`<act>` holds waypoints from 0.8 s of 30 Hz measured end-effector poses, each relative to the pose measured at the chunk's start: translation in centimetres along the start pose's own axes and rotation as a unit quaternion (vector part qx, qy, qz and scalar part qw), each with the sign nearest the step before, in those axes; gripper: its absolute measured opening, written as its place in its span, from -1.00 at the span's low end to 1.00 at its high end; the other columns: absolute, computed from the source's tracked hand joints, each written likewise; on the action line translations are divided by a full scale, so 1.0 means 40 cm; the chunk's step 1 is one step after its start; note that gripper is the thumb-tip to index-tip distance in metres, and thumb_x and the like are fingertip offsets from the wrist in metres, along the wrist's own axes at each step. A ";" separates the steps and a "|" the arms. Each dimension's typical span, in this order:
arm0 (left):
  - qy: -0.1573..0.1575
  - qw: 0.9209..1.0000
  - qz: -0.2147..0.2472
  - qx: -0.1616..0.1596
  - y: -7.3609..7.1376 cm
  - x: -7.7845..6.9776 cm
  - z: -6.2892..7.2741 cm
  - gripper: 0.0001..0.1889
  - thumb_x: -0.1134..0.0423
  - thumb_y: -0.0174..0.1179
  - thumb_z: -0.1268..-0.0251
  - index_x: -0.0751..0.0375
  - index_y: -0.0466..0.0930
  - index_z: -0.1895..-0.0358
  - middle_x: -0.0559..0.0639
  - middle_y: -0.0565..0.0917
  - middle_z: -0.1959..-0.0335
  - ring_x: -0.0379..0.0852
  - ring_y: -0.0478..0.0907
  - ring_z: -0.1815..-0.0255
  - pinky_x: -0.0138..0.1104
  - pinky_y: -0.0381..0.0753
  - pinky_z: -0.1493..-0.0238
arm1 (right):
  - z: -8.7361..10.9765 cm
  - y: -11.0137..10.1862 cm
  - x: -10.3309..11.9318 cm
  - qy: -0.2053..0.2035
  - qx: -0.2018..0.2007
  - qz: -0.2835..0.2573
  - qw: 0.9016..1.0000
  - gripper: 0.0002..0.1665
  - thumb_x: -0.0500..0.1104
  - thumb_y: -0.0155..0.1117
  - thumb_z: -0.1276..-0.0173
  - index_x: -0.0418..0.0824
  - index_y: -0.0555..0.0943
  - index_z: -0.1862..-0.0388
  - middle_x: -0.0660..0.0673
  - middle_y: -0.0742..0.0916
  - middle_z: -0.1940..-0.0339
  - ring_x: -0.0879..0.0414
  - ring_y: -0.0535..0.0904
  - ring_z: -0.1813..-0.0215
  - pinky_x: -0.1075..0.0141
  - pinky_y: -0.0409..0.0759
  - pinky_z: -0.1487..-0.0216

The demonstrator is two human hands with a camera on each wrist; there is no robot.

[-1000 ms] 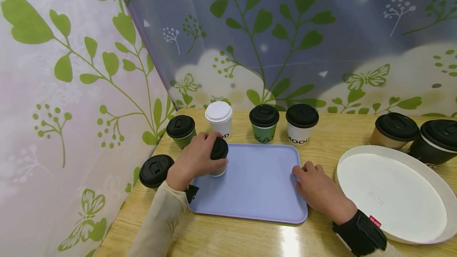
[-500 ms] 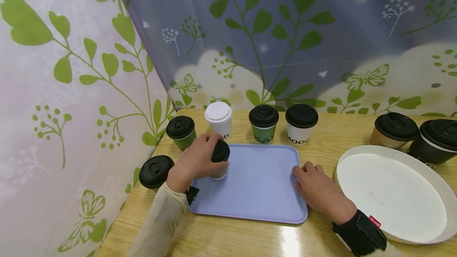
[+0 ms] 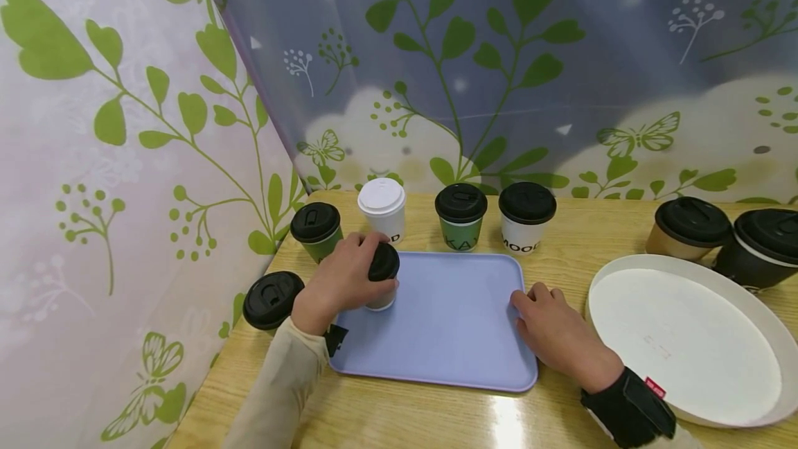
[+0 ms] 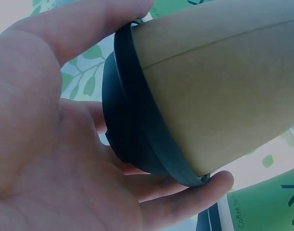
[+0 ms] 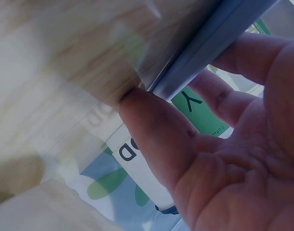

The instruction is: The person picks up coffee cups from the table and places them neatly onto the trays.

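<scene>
My left hand grips a brown paper coffee cup by its black lid, fingers and thumb spread about the lid's rim. The cup is upright over the left part of a lavender rectangular tray; whether its base touches the tray I cannot tell. At the tray's right side my right hand holds the rim with curled fingers, one fingertip down against the table. A green cup and another black-lidded cup stand close to my left hand, the latter partly hidden by it.
Behind the tray stand a white-lidded cup, a green cup and a white cup with a black lid. A round white tray lies at right, near a tan cup and a black cup. Printed cloth borders the table.
The cup in my left hand has shifted only slightly, a little right and toward me, then partly back. My right hand stays at the tray's rim.
</scene>
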State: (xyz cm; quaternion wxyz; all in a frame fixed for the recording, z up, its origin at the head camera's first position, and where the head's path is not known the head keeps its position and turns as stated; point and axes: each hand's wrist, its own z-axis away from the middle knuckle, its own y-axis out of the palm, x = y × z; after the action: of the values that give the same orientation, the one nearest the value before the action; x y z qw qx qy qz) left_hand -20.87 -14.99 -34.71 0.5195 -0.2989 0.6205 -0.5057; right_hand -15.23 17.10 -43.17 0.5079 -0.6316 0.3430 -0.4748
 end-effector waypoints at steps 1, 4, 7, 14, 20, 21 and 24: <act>0.001 1.000 0.000 -0.001 0.000 0.001 -0.001 -0.27 -0.08 0.43 -0.29 0.03 0.38 -0.46 0.26 0.46 -0.33 0.21 0.44 -0.28 0.13 0.56 -0.14 | 0.000 0.000 0.000 0.000 0.000 0.000 1.000 -0.66 -0.23 0.41 -0.42 -0.26 0.61 -0.12 -0.27 0.59 0.12 -0.12 0.48 0.16 0.03 0.61 0.24; 0.001 1.000 0.000 -0.004 0.000 0.002 -0.002 -0.27 -0.08 0.43 -0.29 0.03 0.38 -0.46 0.26 0.47 -0.31 0.21 0.44 -0.28 0.12 0.56 -0.14 | -0.001 -0.001 -0.001 -0.001 0.002 -0.002 1.000 -0.65 -0.23 0.41 -0.42 -0.26 0.61 -0.13 -0.27 0.59 0.12 -0.12 0.48 0.16 0.04 0.60 0.25; 0.003 1.000 0.000 -0.010 0.000 0.005 -0.004 -0.28 -0.08 0.43 -0.29 0.04 0.39 -0.45 0.27 0.47 -0.30 0.22 0.45 -0.27 0.12 0.55 -0.15 | -0.001 -0.001 0.001 -0.002 0.001 -0.003 1.000 -0.65 -0.23 0.40 -0.42 -0.26 0.61 -0.13 -0.27 0.59 0.13 -0.12 0.48 0.17 0.04 0.60 0.25; 0.012 1.000 -0.003 -0.027 0.005 0.011 -0.010 -0.28 -0.07 0.42 -0.30 0.10 0.40 -0.45 0.31 0.46 -0.32 0.28 0.44 -0.30 0.12 0.52 -0.20 | 0.003 0.000 0.004 -0.003 -0.003 -0.004 1.000 -0.67 -0.24 0.40 -0.41 -0.27 0.61 -0.11 -0.26 0.58 0.14 -0.12 0.47 0.18 0.05 0.59 0.26; 0.013 0.999 -0.003 -0.034 0.007 0.014 -0.014 -0.27 -0.07 0.42 -0.31 0.12 0.39 -0.45 0.33 0.45 -0.33 0.30 0.43 -0.32 0.13 0.50 -0.23 | 0.000 0.000 0.003 0.001 0.004 -0.004 1.000 -0.67 -0.23 0.40 -0.42 -0.26 0.60 -0.12 -0.26 0.59 0.12 -0.12 0.47 0.17 0.04 0.59 0.26; 0.014 0.999 -0.003 -0.035 0.007 0.015 -0.014 -0.27 -0.07 0.42 -0.31 0.12 0.38 -0.46 0.33 0.45 -0.33 0.30 0.43 -0.32 0.13 0.50 -0.23 | -0.001 0.000 0.002 0.002 0.005 -0.004 1.000 -0.66 -0.23 0.40 -0.42 -0.26 0.60 -0.12 -0.26 0.59 0.12 -0.12 0.47 0.17 0.04 0.59 0.26; 0.018 0.999 -0.006 -0.039 0.007 0.017 -0.017 -0.26 -0.07 0.42 -0.31 0.13 0.38 -0.46 0.34 0.45 -0.33 0.31 0.43 -0.32 0.13 0.50 -0.23 | -0.001 0.001 0.002 0.002 0.005 -0.003 1.000 -0.66 -0.23 0.40 -0.42 -0.26 0.60 -0.12 -0.27 0.59 0.12 -0.11 0.46 0.17 0.05 0.59 0.26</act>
State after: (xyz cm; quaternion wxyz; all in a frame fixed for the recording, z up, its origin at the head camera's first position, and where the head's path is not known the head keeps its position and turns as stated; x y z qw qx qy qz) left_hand -21.67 -15.32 -35.24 0.4936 -0.3133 0.6471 -0.4894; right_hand -15.25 17.02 -43.17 0.5087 -0.6296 0.3394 -0.4793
